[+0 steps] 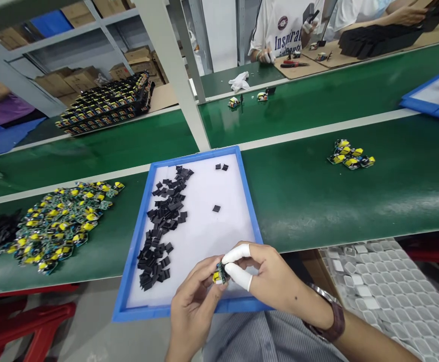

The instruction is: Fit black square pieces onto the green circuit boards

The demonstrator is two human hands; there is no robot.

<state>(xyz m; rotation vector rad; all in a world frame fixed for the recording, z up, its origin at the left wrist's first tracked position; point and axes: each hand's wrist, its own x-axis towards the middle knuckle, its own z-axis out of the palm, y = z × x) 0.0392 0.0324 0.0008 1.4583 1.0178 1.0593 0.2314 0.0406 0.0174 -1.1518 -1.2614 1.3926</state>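
The bare fingers of the left hand point(191, 306) are closed in a pinch on a small green circuit board with a yellow block-shaped part point(216, 277), held up over the near edge of the tray. The right hand point(279, 274), its thumb and forefinger in white rubber finger cots point(239, 275), has those two tips close together against the board; whether they grip it, press it or pinch something small there, I cannot tell. The step in hand looks like close two-handed work on this one board; the next move seems to call for a steady left hold and light, exact right fingertips.

Below and beyond the fingers lies the blue-rimmed, white-lined tray point(144, 313), with many small flat black pieces point(162, 213) along its left and three loose ones point(216, 208) straight ahead of the fingers. To their right and below are translucent celled plastic trays point(396, 286).

On the smooth green surface point(298, 196), a broad heap of similar boards point(55, 216) sits well left of the fingers, and a smaller cluster point(349, 155) sits ahead and right.

Farther off, past a white strip point(302, 134), are a co-worker in a white printed shirt point(283, 30), red-handled pliers point(293, 64) and, leftward, grey metal shelving point(59, 37) with brown cardboard boxes point(79, 80).
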